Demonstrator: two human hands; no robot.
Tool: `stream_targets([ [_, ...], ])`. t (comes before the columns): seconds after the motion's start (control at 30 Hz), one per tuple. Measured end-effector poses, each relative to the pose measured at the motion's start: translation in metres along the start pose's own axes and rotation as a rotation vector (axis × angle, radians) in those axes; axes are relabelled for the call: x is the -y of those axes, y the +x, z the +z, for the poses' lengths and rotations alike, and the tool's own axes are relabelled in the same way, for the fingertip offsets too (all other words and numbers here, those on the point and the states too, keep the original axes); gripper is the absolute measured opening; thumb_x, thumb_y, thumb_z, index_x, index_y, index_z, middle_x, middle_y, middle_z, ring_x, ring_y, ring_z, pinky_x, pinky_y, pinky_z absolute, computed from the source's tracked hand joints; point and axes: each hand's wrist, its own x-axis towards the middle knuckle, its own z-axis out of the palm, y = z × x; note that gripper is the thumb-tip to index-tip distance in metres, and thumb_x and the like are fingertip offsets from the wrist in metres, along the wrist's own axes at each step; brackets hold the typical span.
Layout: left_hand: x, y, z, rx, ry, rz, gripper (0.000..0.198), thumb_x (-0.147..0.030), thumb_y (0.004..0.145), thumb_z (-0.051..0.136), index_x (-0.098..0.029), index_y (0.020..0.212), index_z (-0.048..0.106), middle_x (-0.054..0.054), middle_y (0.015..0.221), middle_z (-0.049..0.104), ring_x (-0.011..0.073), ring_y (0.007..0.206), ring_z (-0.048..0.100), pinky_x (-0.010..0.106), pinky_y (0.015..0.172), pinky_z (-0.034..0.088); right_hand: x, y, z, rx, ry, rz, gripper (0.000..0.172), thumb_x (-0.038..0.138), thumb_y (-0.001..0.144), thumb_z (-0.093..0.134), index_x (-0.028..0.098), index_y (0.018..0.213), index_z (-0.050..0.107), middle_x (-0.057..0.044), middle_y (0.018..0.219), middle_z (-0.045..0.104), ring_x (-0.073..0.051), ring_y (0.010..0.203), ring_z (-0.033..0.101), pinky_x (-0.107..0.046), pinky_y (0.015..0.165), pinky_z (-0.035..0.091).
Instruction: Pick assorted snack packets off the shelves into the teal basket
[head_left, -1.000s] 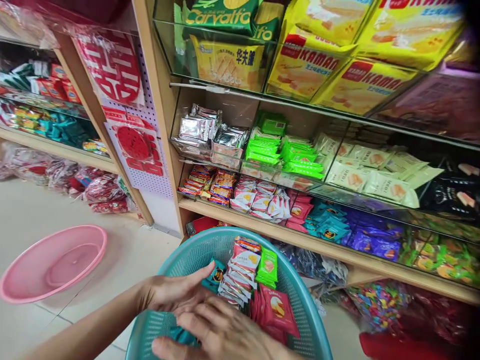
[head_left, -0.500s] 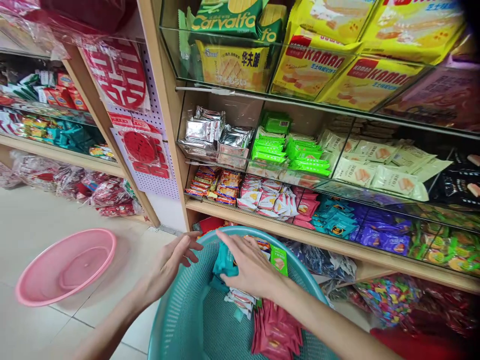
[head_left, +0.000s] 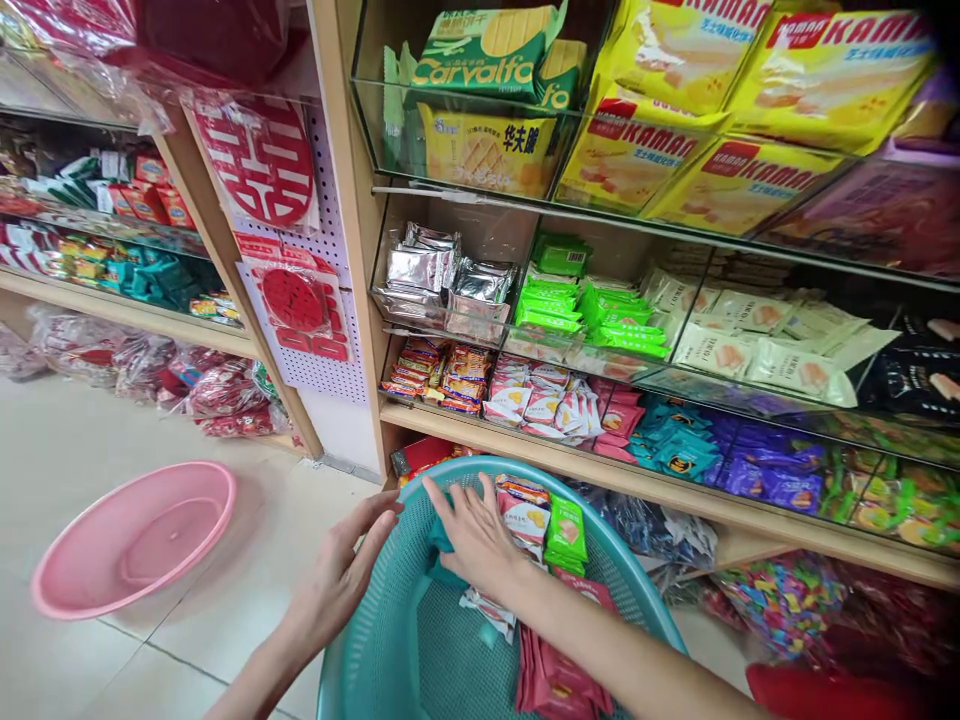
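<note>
A teal plastic basket [head_left: 375, 640] sits low in front of me, holding small snack packets: white-and-orange ones [head_left: 523, 515], green ones [head_left: 565, 530] and red ones [head_left: 555, 675]. My right hand [head_left: 472, 535] reaches into the basket's far side, fingers curled over a stack of teal packets [head_left: 441, 545]. Just outside the basket's left rim is my left hand [head_left: 341, 575], its fingers stretched out and holding nothing.
An empty pink basin [head_left: 135, 540] lies on the tiled floor to the left. Wooden shelves [head_left: 525, 440] ahead carry glass-fronted bins of silver, green, white, teal and purple packets, with yellow biscuit bags on top. Red decorations hang on a pegboard [head_left: 300, 290].
Both hands moved from the basket's near side to its far side. The right hand picked up teal packets and now presses them against the far wall; the left hand has come off the packets.
</note>
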Motion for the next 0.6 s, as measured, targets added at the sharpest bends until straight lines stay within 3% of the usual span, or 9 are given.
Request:
stream_targets([
  [0.17,-0.001,0.000,0.003,0.014,0.072,0.006,0.036,-0.047,0.086,0.050,-0.026,0.113,0.060,0.006,0.112,0.069,0.0218,0.104,0.061,0.028,0.085,0.046,0.003,0.004,0.007,-0.007,-0.082,0.026,0.109,0.026,0.064,0.077,0.020,0.148,0.007,-0.012,0.111,0.058,-0.028,0.103,0.056,-0.056,0.109,0.014],
  [0.37,0.007,0.002,0.002,0.026,0.139,0.042,0.037,-0.047,0.084,0.054,-0.026,0.113,0.060,0.006,0.115,0.068,0.0224,0.105,0.062,0.028,0.088,0.047,0.006,0.004,0.009,0.020,-0.130,0.126,0.115,0.029,0.063,0.078,0.014,0.148,0.001,-0.015,0.111,0.061,-0.031,0.106,0.054,-0.057,0.110,0.006],
  [0.6,0.026,0.012,0.001,0.012,0.224,0.082,0.038,-0.051,0.078,0.058,-0.029,0.108,0.062,0.005,0.116,0.067,0.0242,0.105,0.062,0.030,0.086,0.053,0.005,0.003,-0.010,0.106,-0.066,0.151,0.119,0.057,0.063,0.074,0.015,0.148,0.003,-0.021,0.122,0.056,-0.037,0.120,0.047,-0.065,0.107,0.009],
])
